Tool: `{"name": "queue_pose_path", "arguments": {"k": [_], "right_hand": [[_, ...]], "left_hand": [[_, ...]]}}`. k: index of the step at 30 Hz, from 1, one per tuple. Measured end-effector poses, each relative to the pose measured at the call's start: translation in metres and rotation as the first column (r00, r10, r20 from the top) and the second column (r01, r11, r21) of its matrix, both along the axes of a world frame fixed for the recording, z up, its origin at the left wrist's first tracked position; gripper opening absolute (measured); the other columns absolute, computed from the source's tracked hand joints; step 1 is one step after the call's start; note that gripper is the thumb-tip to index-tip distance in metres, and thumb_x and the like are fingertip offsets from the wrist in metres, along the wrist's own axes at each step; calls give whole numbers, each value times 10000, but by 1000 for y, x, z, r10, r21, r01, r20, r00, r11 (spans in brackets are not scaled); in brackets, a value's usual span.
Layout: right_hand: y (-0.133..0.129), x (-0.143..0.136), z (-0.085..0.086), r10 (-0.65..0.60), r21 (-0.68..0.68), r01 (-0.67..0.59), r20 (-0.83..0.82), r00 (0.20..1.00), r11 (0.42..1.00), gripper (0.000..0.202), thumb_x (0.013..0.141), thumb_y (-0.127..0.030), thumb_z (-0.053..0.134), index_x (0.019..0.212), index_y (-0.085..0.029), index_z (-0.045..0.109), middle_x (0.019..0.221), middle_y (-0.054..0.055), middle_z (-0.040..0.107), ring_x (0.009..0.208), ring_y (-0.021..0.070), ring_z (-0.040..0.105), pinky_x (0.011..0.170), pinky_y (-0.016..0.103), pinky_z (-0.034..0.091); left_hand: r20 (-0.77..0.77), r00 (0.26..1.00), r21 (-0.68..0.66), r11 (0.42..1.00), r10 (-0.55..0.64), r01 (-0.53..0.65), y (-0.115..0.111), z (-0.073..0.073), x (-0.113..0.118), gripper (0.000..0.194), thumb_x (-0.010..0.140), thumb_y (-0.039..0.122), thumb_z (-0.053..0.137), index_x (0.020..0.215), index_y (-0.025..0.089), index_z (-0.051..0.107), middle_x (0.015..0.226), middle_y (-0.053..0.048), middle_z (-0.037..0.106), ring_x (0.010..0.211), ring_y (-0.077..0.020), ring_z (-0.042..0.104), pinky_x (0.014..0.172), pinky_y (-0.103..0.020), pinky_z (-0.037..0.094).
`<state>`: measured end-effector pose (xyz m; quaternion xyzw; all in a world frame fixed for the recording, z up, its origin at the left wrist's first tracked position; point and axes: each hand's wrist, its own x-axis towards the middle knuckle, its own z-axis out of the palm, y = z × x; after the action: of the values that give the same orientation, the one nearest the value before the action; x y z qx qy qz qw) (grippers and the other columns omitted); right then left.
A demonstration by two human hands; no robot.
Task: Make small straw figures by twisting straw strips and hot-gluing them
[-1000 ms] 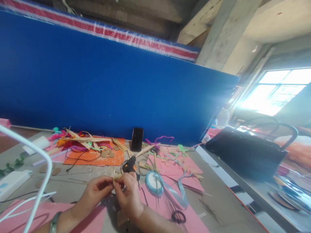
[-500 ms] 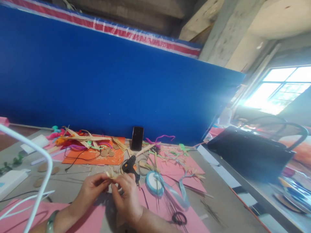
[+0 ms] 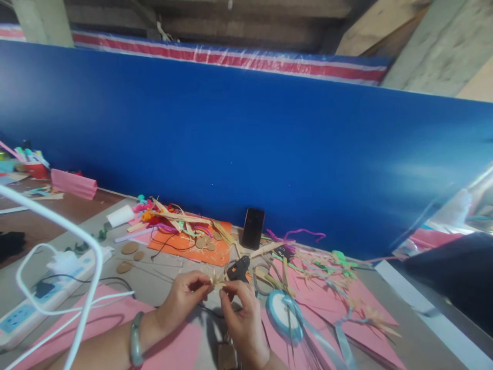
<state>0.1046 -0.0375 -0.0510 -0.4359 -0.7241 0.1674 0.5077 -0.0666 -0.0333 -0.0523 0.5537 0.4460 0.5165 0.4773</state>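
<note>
Between my hands is a small pale straw-coloured piece (image 3: 217, 281), held up over the table. My left hand (image 3: 184, 298), with a green bangle (image 3: 136, 339) on its wrist, pinches its left side. The fingertips of my right hand (image 3: 243, 316) are closed on its right side. Just behind the right hand lies a black glue gun (image 3: 239, 268). A spool of light blue ribbon (image 3: 285, 316) sits to the right of that hand. Under the right wrist a small brown block (image 3: 227, 355) is partly visible.
A phone (image 3: 253, 228) leans against the blue partition (image 3: 246, 133). Straw strips and coloured wires lie on orange paper (image 3: 173, 245). Pink sheets (image 3: 379, 303) hold dried stems at right. A power strip (image 3: 23, 313) and a white curved tube (image 3: 96, 277) are at left.
The view has swung left, so the table contents appear further right and more of the power strip shows. The hands still hold the straw piece, with fingertips slightly further apart.
</note>
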Motion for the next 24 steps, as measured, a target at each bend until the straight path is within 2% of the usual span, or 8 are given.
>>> {"name": "queue_pose_path", "arguments": {"k": [3, 6, 9, 13, 16, 19, 24], "right_hand": [[3, 4, 5, 22, -174, -50, -162, 986, 983, 135, 860, -262, 588, 945, -197, 671, 796, 47, 692, 744, 208, 643, 699, 324, 492], [7, 11, 11, 99, -302, -203, -326, 940, 931, 262, 875, -340, 595, 1090, -195, 633, 956, 82, 687, 898, 234, 651, 802, 351, 511], [11, 18, 18, 190, -305, -335, -421, 887, 891, 427, 860, -398, 632, 1236, -206, 567, 1059, 104, 657, 993, 253, 619, 870, 386, 500], [14, 25, 33, 215, -288, -385, -480, 850, 877, 503, 830, -422, 680, 1270, -219, 547, 1044, 90, 650, 948, 236, 607, 862, 385, 498], [14, 29, 46, 250, -327, -402, -419, 873, 856, 412, 813, -433, 703, 1155, -217, 624, 959, 67, 660, 904, 226, 608, 822, 357, 492], [14, 30, 55, 333, -363, -405, -246, 910, 839, 296, 772, -418, 749, 964, -199, 695, 877, 46, 658, 847, 214, 602, 782, 331, 471], [10, 25, 57, 381, -419, -378, -80, 921, 825, 136, 785, -302, 736, 754, -176, 695, 775, 30, 680, 762, 183, 616, 722, 284, 450]], "left_hand": [[-18, 1000, 0, 1000, -7, 7, 0, 2, 1, 287, 775, 419, 700, 776, 133, 717, 645, -27, 616, 586, -139, 553, 564, -240, 437], [-20, 1000, -14, 1000, 5, -6, 1, 2, 2, 261, 757, 393, 716, 738, 133, 706, 632, -22, 613, 565, -134, 547, 543, -235, 432], [-13, 1000, -1, 1000, -5, 5, 1, 0, 3, 244, 768, 377, 709, 732, 136, 698, 638, -20, 618, 560, -130, 549, 543, -234, 429], [-35, 996, 61, 995, -78, 80, -1, 2, 2, 269, 802, 394, 684, 730, 135, 697, 621, -17, 609, 568, -129, 549, 553, -233, 422], [-92, 990, 129, 984, -111, 122, -3, 3, 1, 288, 830, 403, 661, 749, 131, 715, 648, -35, 633, 591, -138, 564, 567, -238, 429], [-158, 977, 183, 968, -141, 169, -5, 3, 0, 296, 859, 394, 634, 788, 128, 742, 696, -68, 675, 623, -152, 593, 598, -250, 449], [-223, 956, 220, 946, -191, 240, -8, 3, 1, 297, 878, 373, 616, 785, 131, 761, 657, -65, 671, 632, -161, 602, 624, -254, 450]]}}
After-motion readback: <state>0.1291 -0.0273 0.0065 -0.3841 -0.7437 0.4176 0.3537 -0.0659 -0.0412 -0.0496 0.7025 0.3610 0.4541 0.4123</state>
